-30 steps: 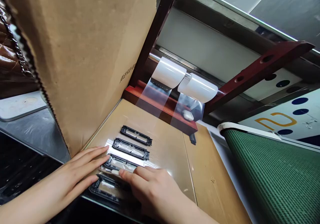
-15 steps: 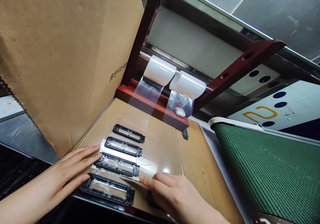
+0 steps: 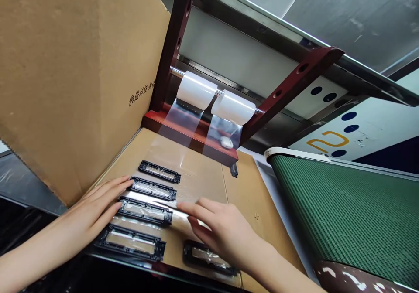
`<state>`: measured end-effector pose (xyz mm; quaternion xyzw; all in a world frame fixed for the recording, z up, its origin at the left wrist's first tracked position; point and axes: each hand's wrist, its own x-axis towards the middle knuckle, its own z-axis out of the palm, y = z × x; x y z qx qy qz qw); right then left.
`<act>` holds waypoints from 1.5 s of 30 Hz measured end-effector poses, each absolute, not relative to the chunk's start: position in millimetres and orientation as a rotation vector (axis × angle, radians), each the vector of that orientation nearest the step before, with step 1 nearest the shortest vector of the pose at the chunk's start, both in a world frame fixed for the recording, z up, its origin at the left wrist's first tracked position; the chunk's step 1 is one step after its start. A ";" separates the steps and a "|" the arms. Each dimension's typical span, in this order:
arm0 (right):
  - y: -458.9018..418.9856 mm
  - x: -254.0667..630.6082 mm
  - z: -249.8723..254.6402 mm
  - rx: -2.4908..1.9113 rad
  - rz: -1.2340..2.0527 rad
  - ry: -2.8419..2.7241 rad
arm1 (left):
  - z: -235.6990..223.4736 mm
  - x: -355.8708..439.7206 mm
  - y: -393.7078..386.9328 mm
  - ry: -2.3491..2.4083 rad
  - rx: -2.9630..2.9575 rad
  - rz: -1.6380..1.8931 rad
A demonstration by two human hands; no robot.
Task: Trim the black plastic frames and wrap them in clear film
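Observation:
Several black rectangular frames lie in a row under a strip of clear film [image 3: 170, 162] on the tan board [image 3: 209, 179]. My left hand [image 3: 94, 210] lies flat, fingers stretched out, beside the left ends of the second frame [image 3: 152, 189] and third frame [image 3: 145, 211]. My right hand [image 3: 219, 229] rests with fingers spread on the film just right of the third frame. The nearest frame in the row [image 3: 129, 243] lies below my left fingers. Another black frame [image 3: 206, 258] lies under my right palm, partly hidden. The farthest frame [image 3: 159, 172] lies untouched.
Two white film rolls [image 3: 214, 99] hang on a rod in a dark red stand [image 3: 190, 136]. A large cardboard box wall [image 3: 72, 75] rises at the left. A green conveyor belt [image 3: 343, 214] runs along the right. A small white object [image 3: 226, 142] sits on the stand's base.
My right hand has slid from the third frame's middle out to its right end, then up onto the film. A fifth frame now shows under it. The camera view has shifted rightward.

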<state>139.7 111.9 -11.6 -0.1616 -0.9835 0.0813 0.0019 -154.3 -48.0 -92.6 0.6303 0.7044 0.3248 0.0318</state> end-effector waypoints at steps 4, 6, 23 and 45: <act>114.9 87.3 -28.1 -0.384 0.162 -3.087 | -96.1 -158.5 -35.1 2.125 1.908 0.937; 114.2 66.6 -30.9 -0.341 0.137 -3.077 | -104.5 -161.2 -34.1 2.121 1.860 0.931; 119.8 62.5 -12.4 -0.309 0.080 -3.111 | -109.2 -166.0 -31.3 2.068 1.741 0.836; 149.5 131.4 1.7 -0.612 0.031 -3.061 | -91.1 -164.1 -3.9 2.157 1.813 0.860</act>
